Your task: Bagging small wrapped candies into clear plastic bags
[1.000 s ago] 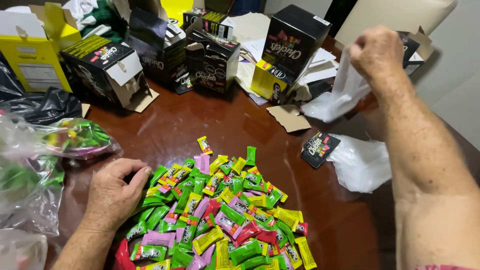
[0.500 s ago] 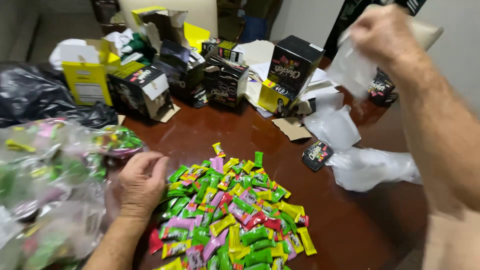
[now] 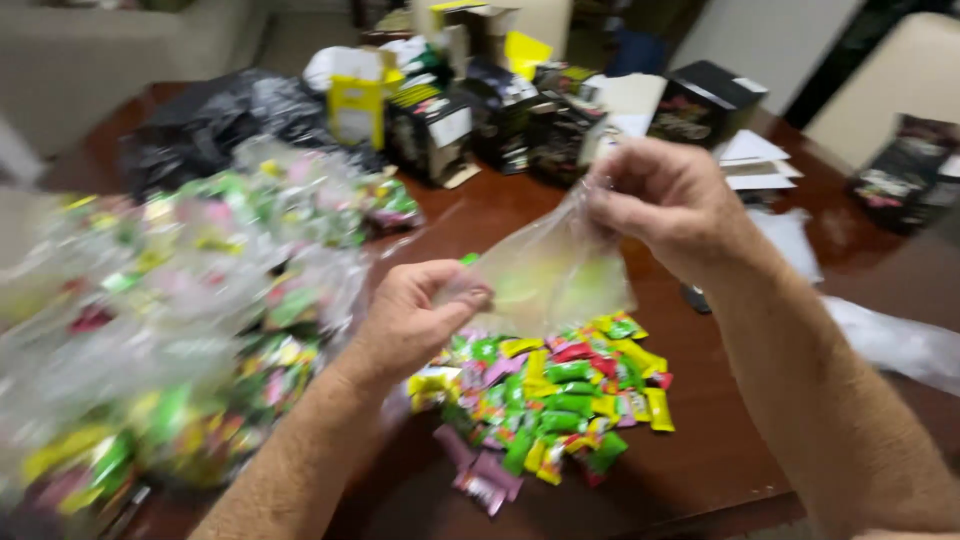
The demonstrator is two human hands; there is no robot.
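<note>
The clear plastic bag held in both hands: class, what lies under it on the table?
Under the clear plastic bag lies a pile of wrapped candies in green, yellow, pink and red. The left hand covers the pile's near-left edge; the bag blurs its top.

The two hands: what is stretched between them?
In the head view, a clear plastic bag spans from the left hand to the right hand, above the pile of wrapped candies.

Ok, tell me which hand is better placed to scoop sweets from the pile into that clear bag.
Probably the left hand: it pinches the clear plastic bag low, right above the pile of colourful wrapped sweets. The right hand grips the bag's top, higher up.
</note>
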